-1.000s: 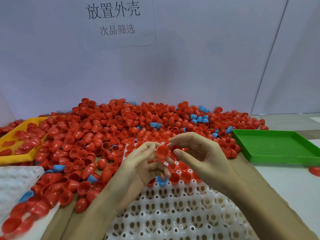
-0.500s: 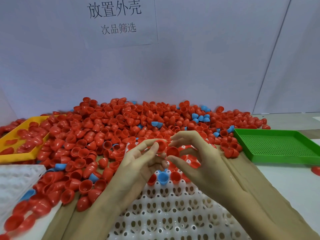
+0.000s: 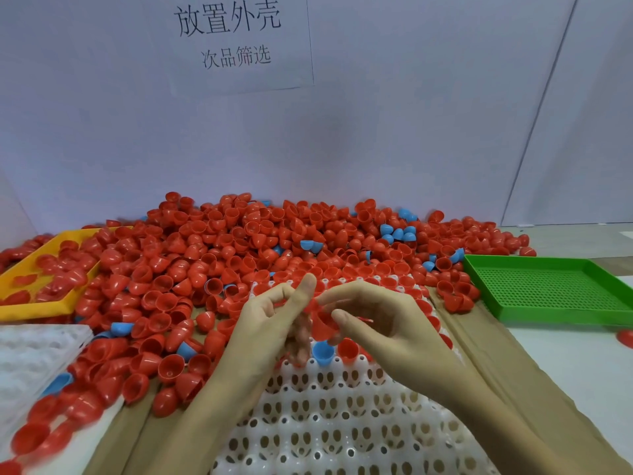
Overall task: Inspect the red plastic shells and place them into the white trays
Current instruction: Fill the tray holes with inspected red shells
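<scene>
Red shell [image 3: 322,323], a glossy thin-walled cup, is sitting pinched in the right hand [image 3: 383,332], lower than a moment ago and nearly over the white tray [image 3: 329,416], so inspection seems to be giving way to placing. The left hand [image 3: 274,320] is hovering just beside it, fingers blurred; what it is holding I cannot tell. Smooth domed shells are crowding the pile [image 3: 260,248] behind, and a blue shell [image 3: 322,352] is already occupying one moulded pocket.

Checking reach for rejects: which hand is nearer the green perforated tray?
Right. The right hand is above the white tray on the side facing the green perforated tray, with bare cardboard between them. The left hand lies farther away, beyond the right.
</scene>
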A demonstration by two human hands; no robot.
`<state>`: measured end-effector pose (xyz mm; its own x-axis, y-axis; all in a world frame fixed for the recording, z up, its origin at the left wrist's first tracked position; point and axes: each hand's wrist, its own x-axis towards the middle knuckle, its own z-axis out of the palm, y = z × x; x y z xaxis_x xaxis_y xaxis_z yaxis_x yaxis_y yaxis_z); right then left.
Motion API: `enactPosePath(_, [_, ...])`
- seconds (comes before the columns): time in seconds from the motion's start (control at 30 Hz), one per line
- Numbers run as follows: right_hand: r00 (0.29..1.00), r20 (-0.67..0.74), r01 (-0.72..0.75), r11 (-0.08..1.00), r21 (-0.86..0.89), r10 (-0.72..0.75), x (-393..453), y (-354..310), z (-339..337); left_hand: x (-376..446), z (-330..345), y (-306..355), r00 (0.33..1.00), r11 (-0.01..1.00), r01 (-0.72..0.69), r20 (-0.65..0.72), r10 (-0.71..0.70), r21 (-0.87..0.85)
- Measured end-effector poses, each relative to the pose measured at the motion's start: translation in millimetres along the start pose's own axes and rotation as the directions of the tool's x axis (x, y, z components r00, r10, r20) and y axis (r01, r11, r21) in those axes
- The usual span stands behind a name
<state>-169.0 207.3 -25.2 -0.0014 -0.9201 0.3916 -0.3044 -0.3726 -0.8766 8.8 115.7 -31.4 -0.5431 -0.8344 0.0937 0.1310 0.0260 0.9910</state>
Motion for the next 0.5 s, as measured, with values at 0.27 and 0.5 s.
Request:
enactPosePath(0.27, [0.985,0.032,-0.171,0.972,0.161,0.168,-1.0,0.2,9.5,-5.5,7.2,-0.7,0.998,0.984,-0.052,-0.030,0.058,0.172])
enactPosePath(0.5, [0.977,-0.202,-0.107,0.975,-0.193,0.068,-0.4,10.2,8.0,-2.9,-4.8,3.8,0.963,0.864,-0.270,0.134,0.235,0.425])
